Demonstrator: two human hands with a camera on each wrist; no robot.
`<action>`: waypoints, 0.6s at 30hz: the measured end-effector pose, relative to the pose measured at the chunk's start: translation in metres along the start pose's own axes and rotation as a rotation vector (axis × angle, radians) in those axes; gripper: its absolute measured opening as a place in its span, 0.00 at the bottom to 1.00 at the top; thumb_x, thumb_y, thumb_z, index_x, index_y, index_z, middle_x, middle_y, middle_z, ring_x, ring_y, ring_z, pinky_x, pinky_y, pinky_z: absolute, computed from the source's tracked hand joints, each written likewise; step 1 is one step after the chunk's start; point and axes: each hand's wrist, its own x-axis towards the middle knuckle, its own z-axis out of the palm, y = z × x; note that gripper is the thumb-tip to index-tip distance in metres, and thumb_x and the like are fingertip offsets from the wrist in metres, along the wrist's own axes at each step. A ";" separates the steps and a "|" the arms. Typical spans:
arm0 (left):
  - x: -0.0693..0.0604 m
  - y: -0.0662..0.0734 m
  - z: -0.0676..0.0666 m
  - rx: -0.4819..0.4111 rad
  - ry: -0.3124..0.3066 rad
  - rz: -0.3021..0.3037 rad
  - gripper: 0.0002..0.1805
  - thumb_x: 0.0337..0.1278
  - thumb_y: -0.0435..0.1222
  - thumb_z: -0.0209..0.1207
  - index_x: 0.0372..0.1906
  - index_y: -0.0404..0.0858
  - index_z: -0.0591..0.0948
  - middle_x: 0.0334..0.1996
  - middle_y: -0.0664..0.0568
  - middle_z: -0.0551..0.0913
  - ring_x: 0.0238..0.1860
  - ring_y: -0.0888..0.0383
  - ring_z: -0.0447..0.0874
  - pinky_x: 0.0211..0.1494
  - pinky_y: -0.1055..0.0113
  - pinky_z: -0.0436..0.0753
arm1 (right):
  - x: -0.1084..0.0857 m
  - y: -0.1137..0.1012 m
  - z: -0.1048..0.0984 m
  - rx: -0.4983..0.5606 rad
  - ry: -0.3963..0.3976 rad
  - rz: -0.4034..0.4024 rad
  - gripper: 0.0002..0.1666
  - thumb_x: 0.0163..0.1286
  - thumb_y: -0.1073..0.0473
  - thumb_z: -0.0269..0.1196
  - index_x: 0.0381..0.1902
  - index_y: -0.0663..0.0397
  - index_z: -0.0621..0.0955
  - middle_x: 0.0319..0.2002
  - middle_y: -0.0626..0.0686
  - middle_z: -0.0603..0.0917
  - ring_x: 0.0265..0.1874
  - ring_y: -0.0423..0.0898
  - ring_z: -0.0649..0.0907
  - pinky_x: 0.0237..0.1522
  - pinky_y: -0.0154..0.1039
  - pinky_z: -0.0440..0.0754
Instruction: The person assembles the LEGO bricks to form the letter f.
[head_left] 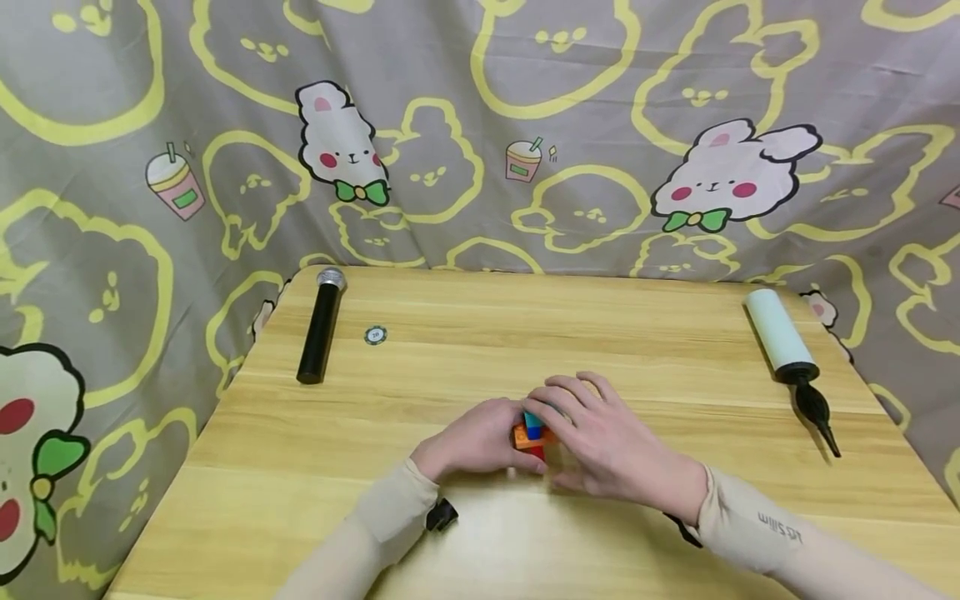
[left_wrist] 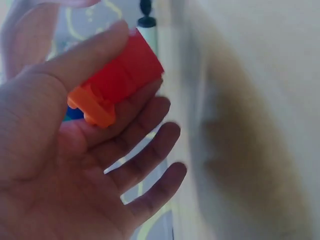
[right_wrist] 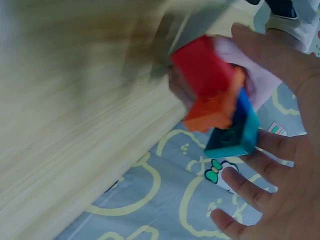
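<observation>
My left hand (head_left: 480, 437) pinches a small stack of building blocks between its thumb and index finger, with the other fingers extended. At one end of the stack is a red block (left_wrist: 131, 65), where the left thumb lies. An orange block (right_wrist: 212, 111) joins it, followed by a blue block (right_wrist: 243, 104) and a teal block (right_wrist: 232, 140). Beside the stack, my right hand (head_left: 611, 446) is spread, its index finger against the teal end and its thumb apart from the blocks. From above, both hands hide much of the stack.
A black microphone (head_left: 320, 333) with a silver head lies on the wooden table (head_left: 465, 333) at the left, near a round chip (head_left: 376, 335). Toward the right edge lies a pale hand pump (head_left: 780, 333) with a black nozzle. A patterned curtain (head_left: 450, 75) hangs behind the table.
</observation>
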 end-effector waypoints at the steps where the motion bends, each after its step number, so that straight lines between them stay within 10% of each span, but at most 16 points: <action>1: 0.000 0.000 -0.002 -0.053 -0.020 -0.001 0.20 0.52 0.51 0.71 0.45 0.46 0.80 0.34 0.66 0.79 0.32 0.68 0.76 0.37 0.73 0.76 | 0.001 0.001 0.001 0.007 -0.002 0.003 0.60 0.40 0.34 0.79 0.67 0.56 0.71 0.61 0.53 0.73 0.63 0.57 0.68 0.62 0.62 0.60; 11: -0.003 0.005 -0.021 -0.286 -0.145 -0.101 0.14 0.53 0.51 0.70 0.31 0.47 0.82 0.23 0.61 0.79 0.20 0.65 0.69 0.26 0.72 0.67 | 0.009 0.005 0.000 0.008 0.001 0.027 0.60 0.46 0.31 0.73 0.70 0.56 0.67 0.63 0.56 0.72 0.66 0.56 0.66 0.66 0.64 0.53; 18: 0.001 0.005 -0.031 -0.135 0.052 -0.126 0.25 0.53 0.57 0.68 0.47 0.44 0.81 0.41 0.56 0.80 0.41 0.57 0.78 0.44 0.66 0.76 | 0.021 0.031 0.010 0.035 0.079 0.064 0.59 0.44 0.33 0.73 0.67 0.59 0.68 0.60 0.56 0.74 0.61 0.56 0.71 0.61 0.60 0.64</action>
